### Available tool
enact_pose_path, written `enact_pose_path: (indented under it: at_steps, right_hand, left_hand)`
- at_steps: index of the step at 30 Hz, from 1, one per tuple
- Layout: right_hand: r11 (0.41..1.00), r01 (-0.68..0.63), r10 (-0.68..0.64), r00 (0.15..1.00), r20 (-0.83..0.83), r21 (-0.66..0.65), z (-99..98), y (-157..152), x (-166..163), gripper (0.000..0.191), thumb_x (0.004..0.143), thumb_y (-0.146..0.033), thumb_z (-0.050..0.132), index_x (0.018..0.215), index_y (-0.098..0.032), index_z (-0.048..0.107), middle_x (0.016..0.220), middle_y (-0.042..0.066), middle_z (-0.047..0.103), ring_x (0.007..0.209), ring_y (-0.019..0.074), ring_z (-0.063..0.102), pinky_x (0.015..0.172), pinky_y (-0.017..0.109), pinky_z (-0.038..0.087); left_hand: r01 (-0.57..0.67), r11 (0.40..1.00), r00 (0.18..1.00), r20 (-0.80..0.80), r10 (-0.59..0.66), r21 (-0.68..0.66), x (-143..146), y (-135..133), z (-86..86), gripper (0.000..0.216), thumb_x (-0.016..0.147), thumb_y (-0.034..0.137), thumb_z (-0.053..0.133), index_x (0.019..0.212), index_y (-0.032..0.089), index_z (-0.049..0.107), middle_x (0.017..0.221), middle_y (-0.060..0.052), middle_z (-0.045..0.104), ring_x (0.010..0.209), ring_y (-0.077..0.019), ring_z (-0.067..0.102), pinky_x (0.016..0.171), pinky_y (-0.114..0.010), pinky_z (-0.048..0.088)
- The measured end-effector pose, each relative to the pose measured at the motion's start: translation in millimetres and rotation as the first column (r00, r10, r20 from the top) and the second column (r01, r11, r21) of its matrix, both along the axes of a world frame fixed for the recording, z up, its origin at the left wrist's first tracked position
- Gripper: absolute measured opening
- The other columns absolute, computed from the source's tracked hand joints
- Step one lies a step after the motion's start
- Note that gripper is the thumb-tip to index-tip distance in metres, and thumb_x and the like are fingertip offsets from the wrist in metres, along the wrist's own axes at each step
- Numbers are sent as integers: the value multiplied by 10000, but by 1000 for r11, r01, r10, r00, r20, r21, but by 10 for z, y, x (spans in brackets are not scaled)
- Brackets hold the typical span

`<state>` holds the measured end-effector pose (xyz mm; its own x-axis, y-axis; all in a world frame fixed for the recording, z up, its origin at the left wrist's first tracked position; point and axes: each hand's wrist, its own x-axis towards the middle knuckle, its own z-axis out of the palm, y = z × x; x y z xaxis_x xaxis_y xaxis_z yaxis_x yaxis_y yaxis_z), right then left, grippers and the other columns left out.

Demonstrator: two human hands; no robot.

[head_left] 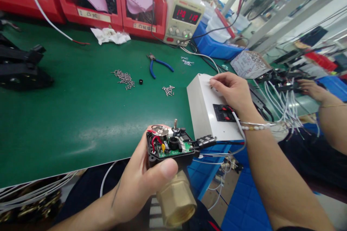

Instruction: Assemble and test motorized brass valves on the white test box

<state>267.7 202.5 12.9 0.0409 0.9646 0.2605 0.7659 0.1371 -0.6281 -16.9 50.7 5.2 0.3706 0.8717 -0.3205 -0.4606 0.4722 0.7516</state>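
Note:
My left hand [146, 180] is wrapped round a motorized brass valve [177, 196], held up in front of the table edge. Its black housing is uncovered, showing a green circuit board [168, 151], a silver motor, red wires and an upright brass-coloured shaft. A black cable gland [205, 141] leaves its right side. My right hand [233, 88] rests over a white metal box [202, 110], thumb and forefinger pinching a small switch-like part [211, 86] on its top, mostly hidden by the fingers. Below that hand, a grey cable plugs into a black-and-red wire terminal [224, 112] on the box.
Blue-handled cutters [159, 65], screw piles [124, 79] and a black ring [140, 81] lie on the green table [81, 115]. Behind stand red bins [89, 14] and a power supply [184, 16]. At right, another person's hand [311, 89] is near white cables.

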Motion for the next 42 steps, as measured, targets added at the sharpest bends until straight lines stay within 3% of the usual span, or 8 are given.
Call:
enact_pose_path:
  at_steps: [5, 9, 14, 24, 42]
  right_hand:
    - [1000, -3, 2, 1000, -16, -13, 10, -5, -5, 115, 826, -270, 731, 883, -170, 722, 816, 40, 690, 703, 142, 590, 672, 273, 488]
    - [1000, -6, 6, 1000, 12, -28, 12, -5, -3, 116, 857, -263, 726, 912, -161, 712, 826, 43, 683, 720, 144, 607, 702, 288, 512]
    - [1000, -6, 6, 1000, 11, -15, -3, 0, 7, 88, 861, -238, 732, 910, -168, 712, 817, 34, 679, 722, 144, 614, 699, 285, 516]
    - [1000, -15, 15, 1000, -25, -14, -33, 20, 30, 90, 893, -245, 710, 941, -169, 709, 834, 34, 681, 715, 136, 602, 686, 272, 508]
    - [999, -38, 38, 999, -37, -5, -47, 23, 39, 89, 896, -244, 700, 953, -175, 696, 833, 25, 662, 726, 125, 607, 678, 257, 503]
  left_hand:
    - [-11, 1000, 1000, 20, 12, -30, 8, 11, 56, 546, 733, 562, 832, 1121, 214, 667, 1071, -49, 729, 1055, -270, 677, 951, -341, 546]
    - [4, 966, 997, 79, 17, -260, 36, 35, 29, 555, 761, 641, 778, 1038, 162, 730, 993, -71, 751, 762, -168, 679, 749, -256, 573]
    - [-32, 908, 979, 172, 113, -418, 55, 81, -16, 533, 775, 622, 789, 966, 124, 783, 941, -88, 770, 731, -154, 696, 679, -212, 587]
    - [-97, 898, 988, 69, 140, -429, 55, 67, -37, 563, 783, 629, 781, 1009, 113, 777, 956, -105, 788, 725, -158, 719, 675, -203, 600]
    - [-65, 906, 987, 105, 119, -419, 66, 75, -29, 558, 767, 639, 795, 995, 130, 778, 962, -87, 776, 742, -145, 707, 682, -200, 584]
